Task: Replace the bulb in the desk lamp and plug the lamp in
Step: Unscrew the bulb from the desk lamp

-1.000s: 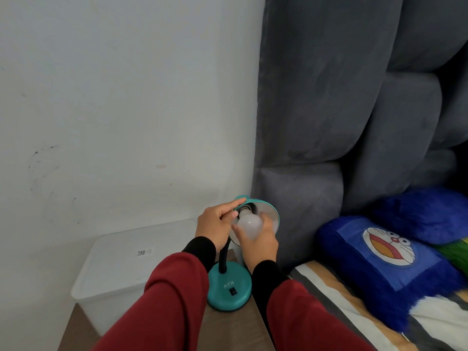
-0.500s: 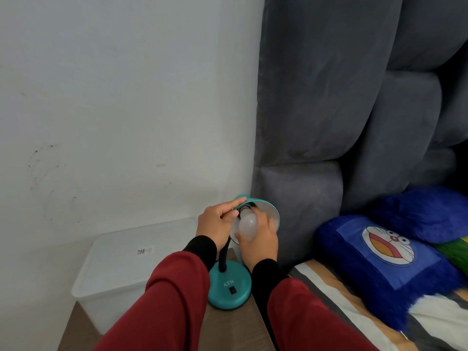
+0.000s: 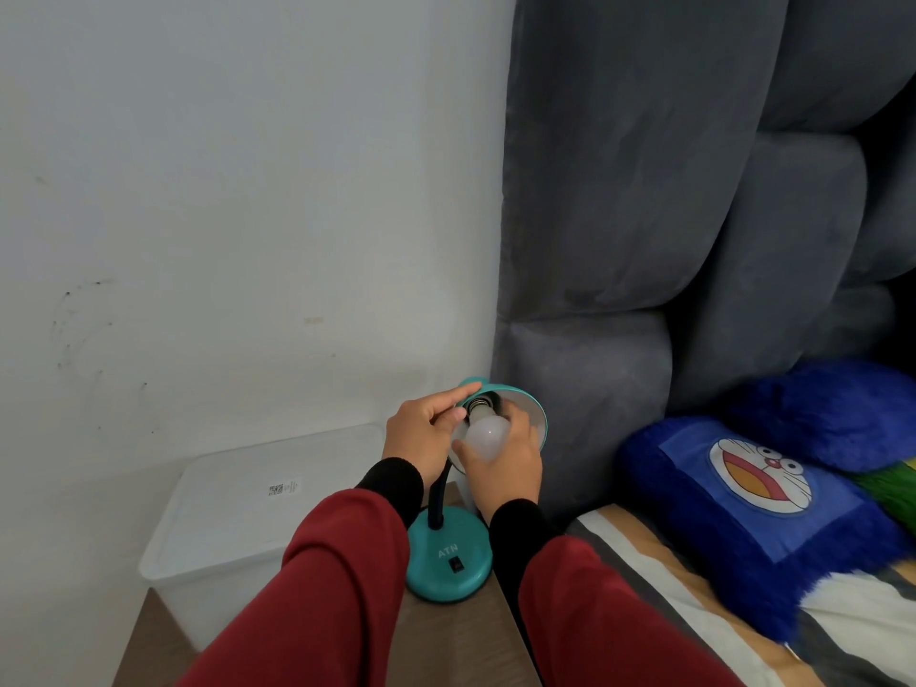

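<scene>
A teal desk lamp stands on a wooden bedside table, its round base point(image 3: 449, 562) marked ATN with a black switch. Its shade point(image 3: 530, 411) tilts toward me. My left hand point(image 3: 424, 428) grips the back of the shade, forefinger stretched over its rim. My right hand point(image 3: 505, 461) is wrapped around a white bulb point(image 3: 488, 433) whose metal screw thread shows at the socket mouth. No cord or plug is visible.
A translucent white lidded box point(image 3: 233, 518) sits on the table point(image 3: 441, 637) left of the lamp, against the white wall. A grey padded headboard point(image 3: 644, 215) rises right of the lamp. Blue plush pillows point(image 3: 743, 513) lie on the striped bedding.
My right hand has shifted its grip around the bulb, and more of the metal thread shows outside the socket. My left hand stays on the shade.
</scene>
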